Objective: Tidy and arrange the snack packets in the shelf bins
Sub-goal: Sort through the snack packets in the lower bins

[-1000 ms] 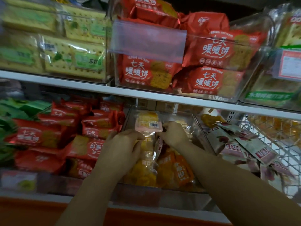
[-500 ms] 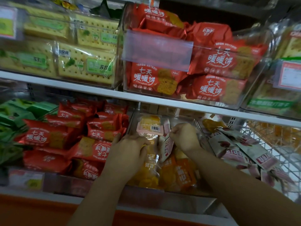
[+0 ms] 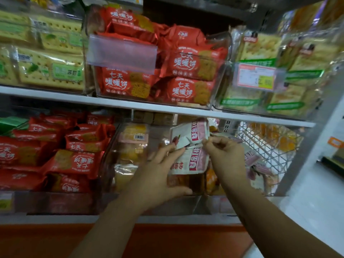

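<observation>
Two white-and-pink snack packets are lifted above the clear middle bin [image 3: 115, 146] on the lower shelf. My right hand [image 3: 226, 155] pinches the upper packet [image 3: 191, 134] at its lower edge. My left hand [image 3: 160, 175] holds the lower packet [image 3: 193, 161], fingers along its left side and thumb stretched out below it. Yellow cake packets [image 3: 133, 138] stand in the bin's left part, with orange packets [image 3: 211, 180] low at the right.
Red biscuit packets [image 3: 78, 162] fill the bin to the left. A white wire basket [image 3: 264, 146] with more pink-and-white packets stands at the right. The upper shelf [image 3: 130, 104] carries clear bins of red biscuits [image 3: 186, 62] and yellow crackers [image 3: 50, 69]. An orange ledge [image 3: 167, 237] runs below.
Both hands have come up out of the middle bin. They now hold two white-and-pink packets in the air, where before they were down among the yellow and orange packets.
</observation>
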A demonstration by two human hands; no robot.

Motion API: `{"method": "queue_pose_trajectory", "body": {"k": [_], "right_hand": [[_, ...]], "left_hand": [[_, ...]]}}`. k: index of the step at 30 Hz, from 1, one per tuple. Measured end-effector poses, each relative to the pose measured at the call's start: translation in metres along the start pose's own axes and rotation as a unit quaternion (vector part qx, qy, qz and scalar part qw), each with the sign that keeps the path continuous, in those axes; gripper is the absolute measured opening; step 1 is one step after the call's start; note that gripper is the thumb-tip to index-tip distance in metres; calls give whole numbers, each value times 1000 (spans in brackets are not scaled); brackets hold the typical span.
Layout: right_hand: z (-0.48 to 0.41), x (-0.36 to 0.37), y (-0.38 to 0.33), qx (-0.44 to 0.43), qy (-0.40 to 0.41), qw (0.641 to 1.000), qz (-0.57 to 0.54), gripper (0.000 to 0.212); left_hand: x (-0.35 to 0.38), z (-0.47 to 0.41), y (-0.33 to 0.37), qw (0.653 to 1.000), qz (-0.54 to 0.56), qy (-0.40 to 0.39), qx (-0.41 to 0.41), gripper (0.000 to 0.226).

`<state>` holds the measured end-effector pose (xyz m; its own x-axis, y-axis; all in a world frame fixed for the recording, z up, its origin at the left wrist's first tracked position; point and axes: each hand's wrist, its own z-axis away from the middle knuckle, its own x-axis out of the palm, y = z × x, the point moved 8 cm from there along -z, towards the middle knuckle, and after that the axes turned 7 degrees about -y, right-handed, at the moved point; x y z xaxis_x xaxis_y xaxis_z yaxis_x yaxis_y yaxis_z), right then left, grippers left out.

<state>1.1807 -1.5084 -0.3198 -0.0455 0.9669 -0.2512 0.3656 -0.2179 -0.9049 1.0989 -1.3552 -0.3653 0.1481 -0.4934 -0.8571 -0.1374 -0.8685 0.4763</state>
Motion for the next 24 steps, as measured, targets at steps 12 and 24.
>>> {"method": "queue_pose_trajectory", "body": {"k": [12,24], "right_hand": [[-10,-129,65,91,123,954,-257,12],[-34,-142,122,136,127,949,-255,15]], "left_hand": [[19,-62,47,999,0,47,26,55],[30,-213,14,980,46,22,-193,49]]}}
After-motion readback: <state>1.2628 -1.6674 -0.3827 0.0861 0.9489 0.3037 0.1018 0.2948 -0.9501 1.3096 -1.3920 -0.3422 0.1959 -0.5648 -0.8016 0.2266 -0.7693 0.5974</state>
